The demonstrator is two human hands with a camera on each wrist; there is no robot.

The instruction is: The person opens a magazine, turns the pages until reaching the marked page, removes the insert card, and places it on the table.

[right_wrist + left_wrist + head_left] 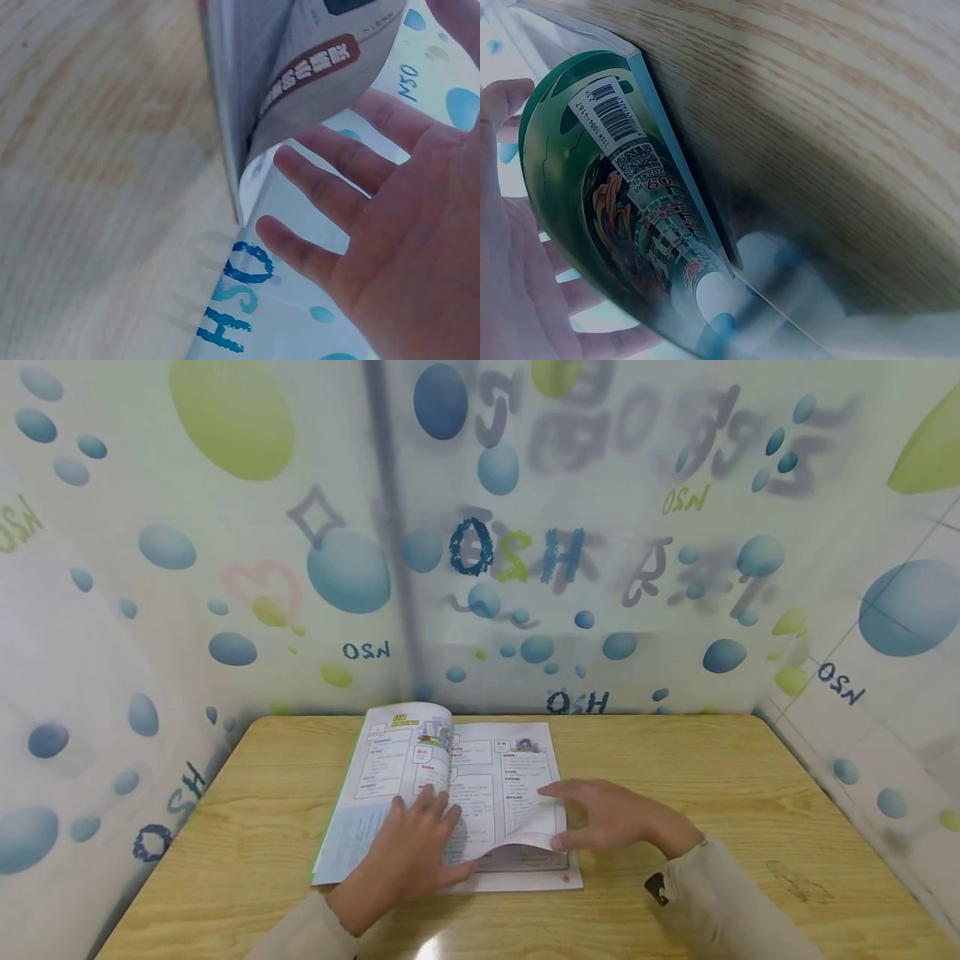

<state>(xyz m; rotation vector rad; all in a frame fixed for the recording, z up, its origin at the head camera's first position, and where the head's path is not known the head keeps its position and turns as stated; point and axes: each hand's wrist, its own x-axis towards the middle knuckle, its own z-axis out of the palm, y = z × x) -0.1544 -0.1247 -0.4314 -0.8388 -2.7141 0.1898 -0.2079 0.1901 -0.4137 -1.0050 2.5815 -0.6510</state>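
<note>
An open magazine (468, 810) lies on the table, its left pages bowed up toward the gutter. My left hand (408, 847) rests on it near the gutter, fingers spread. In the left wrist view, the left hand (525, 247) is beside the curved green cover (562, 202), which bears a barcode label. My right hand (611, 817) is at the magazine's right edge, where the lower corner of a page (532, 835) is raised off the pages below. In the right wrist view, the right hand (397, 202) has its fingers extended by the curled page (322, 75).
The wooden table (675, 760) extends on both sides of the magazine. A curtain or sheet (637, 568) printed with blue and green spots and lettering stands behind the table and along its sides.
</note>
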